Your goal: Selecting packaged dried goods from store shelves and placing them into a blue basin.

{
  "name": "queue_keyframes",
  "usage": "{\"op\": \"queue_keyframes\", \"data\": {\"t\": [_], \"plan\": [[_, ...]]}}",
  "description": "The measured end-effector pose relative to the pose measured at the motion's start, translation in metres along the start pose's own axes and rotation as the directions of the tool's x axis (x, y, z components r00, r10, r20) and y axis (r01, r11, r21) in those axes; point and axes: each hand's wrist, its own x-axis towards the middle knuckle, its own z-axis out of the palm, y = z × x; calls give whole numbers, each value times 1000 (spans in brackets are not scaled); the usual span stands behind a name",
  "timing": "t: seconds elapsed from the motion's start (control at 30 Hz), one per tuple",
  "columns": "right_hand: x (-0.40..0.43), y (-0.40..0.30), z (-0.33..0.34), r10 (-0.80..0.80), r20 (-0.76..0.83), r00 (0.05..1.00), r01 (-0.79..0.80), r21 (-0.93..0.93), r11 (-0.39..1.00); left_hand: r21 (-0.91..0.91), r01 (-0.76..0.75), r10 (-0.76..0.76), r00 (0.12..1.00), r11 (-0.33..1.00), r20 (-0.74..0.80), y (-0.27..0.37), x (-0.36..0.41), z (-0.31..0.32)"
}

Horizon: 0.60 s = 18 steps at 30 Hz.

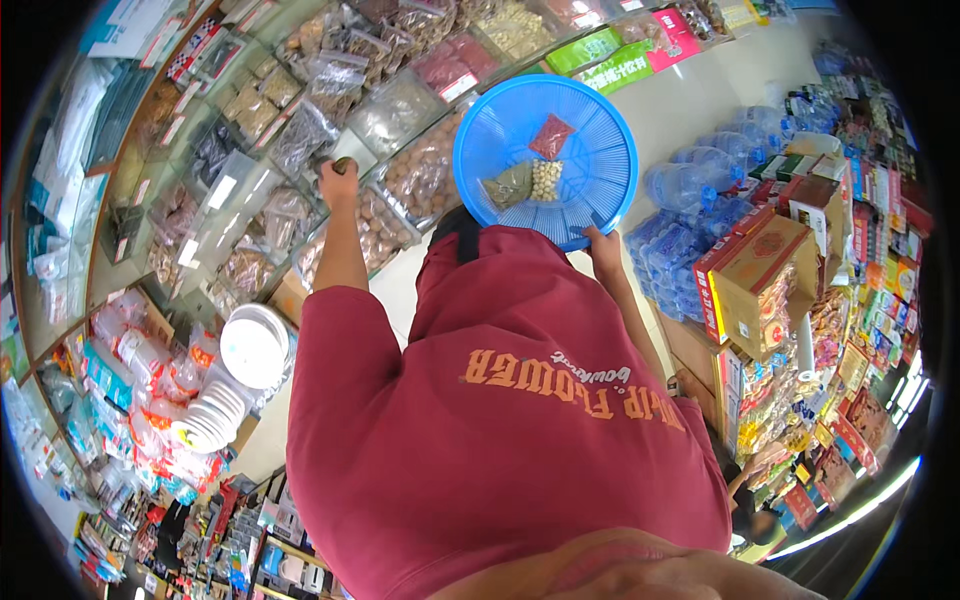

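My right hand [603, 246] grips the near rim of a round blue plastic basket [466, 150]. Inside it lie three clear packets: one of small red pieces [552, 136], one of greenish dried stuff [510, 186], and one of pale round pieces [546, 180]. My left hand [339, 183] reaches out over the shelf bins and holds a small dark item [344, 165]; its kind is too small to tell. Just beside that hand is a clear bin of round brown dried goods [426, 176], with bagged dark dried goods [304, 139] beyond.
Tiered clear bins of packed dried foods, such as a red-filled bin [454, 64], run along the front and left. White plastic lids [255, 345] are stacked at left. Large water bottles [679, 187] and an open carton [776, 262] stand at right. Another person [750, 517] is at lower right.
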Motion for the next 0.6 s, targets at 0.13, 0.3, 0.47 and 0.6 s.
{"op": "queue_keyframes", "data": {"t": [0.13, 0.3, 0.47, 0.6], "plan": [[26, -33, -1, -55, -18, 998, 53, -68, 996, 313, -12, -105, 930, 950, 352, -10, 42, 40], [57, -55, 9, -83, 19, 996, 84, -99, 992, 280, 90, -217, 858, 956, 465, -2, 49, 67], [85, -69, 19, -39, 109, 993, 55, -145, 988, 85, 95, -95, 995, 992, -9, 45, 0, 44], [117, -84, 25, 28, 206, 978, 16, -205, 979, -104, -444, 376, 843, 890, -384, 109, -51, 22]]}}
